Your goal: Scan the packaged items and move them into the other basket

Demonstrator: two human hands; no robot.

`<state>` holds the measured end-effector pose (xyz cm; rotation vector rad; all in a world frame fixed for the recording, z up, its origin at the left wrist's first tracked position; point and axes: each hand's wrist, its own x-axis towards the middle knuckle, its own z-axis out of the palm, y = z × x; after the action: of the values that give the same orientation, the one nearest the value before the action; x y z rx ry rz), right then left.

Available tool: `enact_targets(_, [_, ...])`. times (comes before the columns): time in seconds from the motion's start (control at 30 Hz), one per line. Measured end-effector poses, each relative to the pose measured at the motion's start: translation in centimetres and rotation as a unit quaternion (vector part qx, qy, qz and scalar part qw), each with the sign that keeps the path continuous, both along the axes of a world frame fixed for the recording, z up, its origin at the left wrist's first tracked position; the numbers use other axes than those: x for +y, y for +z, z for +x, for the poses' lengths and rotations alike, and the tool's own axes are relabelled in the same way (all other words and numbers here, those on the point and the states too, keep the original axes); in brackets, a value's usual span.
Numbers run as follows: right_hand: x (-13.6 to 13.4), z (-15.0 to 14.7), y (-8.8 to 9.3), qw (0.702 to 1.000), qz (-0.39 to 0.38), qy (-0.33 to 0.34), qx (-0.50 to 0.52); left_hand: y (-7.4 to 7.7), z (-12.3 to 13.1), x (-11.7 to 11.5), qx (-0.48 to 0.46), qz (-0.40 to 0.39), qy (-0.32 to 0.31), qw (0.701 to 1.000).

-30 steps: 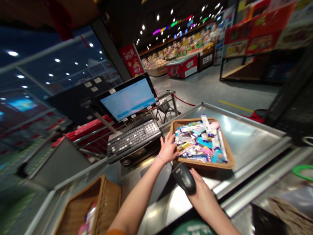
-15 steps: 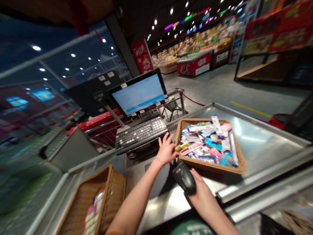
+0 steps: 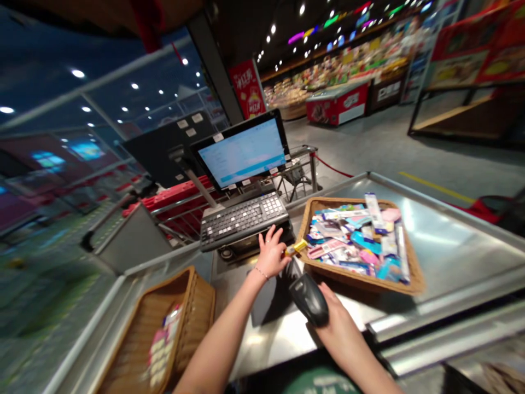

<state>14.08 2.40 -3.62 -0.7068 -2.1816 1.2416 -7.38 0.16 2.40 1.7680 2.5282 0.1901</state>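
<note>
Between the thumb and finger of my left hand is a small yellow packet, pinched by one end near the left rim of a wicker basket. My other fingers are spread. The basket is full of mixed small packaged items. My right hand is wrapped round a black barcode scanner, its head pointing up and left, below the yellow packet. The handle is mostly hidden by the hand.
A keyboard and a lit monitor stand behind my left hand. Another wicker basket, with a few packages inside, is at the lower left. The metal counter extends right; a shopping cart stands beyond it.
My left hand has drawn the yellow packet left, out of the full basket to its rim. The right hand keeps the scanner in about the same place. The view has shifted slightly.
</note>
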Motion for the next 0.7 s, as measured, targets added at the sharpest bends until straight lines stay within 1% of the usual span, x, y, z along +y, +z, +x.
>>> enact_targets(0.17, [0.0, -0.1, 1.0, 1.000, 0.001, 0.011, 0.018, -0.3, -0.4, -0.7, -0.005, 0.000, 0.009, 1.000])
enact_targets(0.4, [-0.1, -0.3, 0.9, 1.000, 0.000, 0.012, 0.017, -0.4, -0.6, -1.3, -0.015, 0.004, 0.022, 1.000])
enact_targets(0.7, [-0.3, -0.8, 1.6, 0.999, 0.002, 0.038, 0.020, -0.4, -0.9, -2.8, -0.022, 0.003, 0.052, 0.998])
